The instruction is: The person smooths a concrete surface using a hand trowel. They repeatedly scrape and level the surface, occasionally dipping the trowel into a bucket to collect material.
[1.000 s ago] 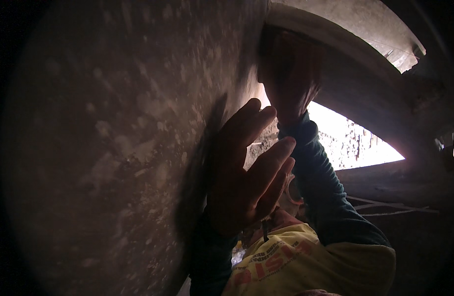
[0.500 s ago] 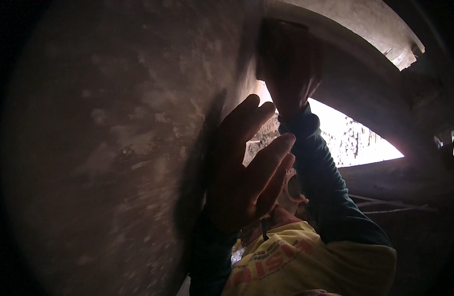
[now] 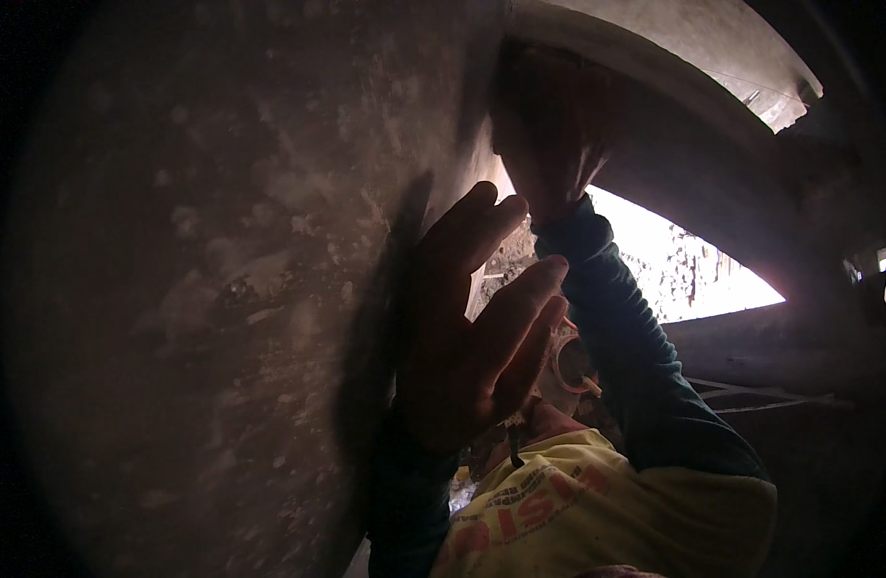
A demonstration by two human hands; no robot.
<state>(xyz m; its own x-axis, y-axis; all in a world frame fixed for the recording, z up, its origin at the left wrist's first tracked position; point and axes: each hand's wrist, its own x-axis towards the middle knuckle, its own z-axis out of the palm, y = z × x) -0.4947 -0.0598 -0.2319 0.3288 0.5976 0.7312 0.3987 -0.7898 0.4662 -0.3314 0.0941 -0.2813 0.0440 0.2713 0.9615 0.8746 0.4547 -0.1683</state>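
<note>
A mottled grey-brown wall [image 3: 221, 279] fills the left of the view. My left hand [image 3: 457, 337] is close beside it, fingers spread and holding nothing; whether it touches the wall I cannot tell. Farther up, my right hand [image 3: 558, 144] reaches to the wall near its curved upper edge. Its fingers are bent around something dark and flat-edged that lies against the wall, too deep in shadow to name. Dark green sleeves cover both my forearms.
A curved, dark beam-like edge [image 3: 693, 125] arches over the upper right. Beneath it is a bright opening [image 3: 693, 260] with rough ground outside. Down by my body stands a round-rimmed container [image 3: 570, 361]. Thin pale strips [image 3: 761, 395] lie at the right.
My right hand and forearm have shifted slightly left, and the whole view has moved a little too. The left hand keeps its spread pose.
</note>
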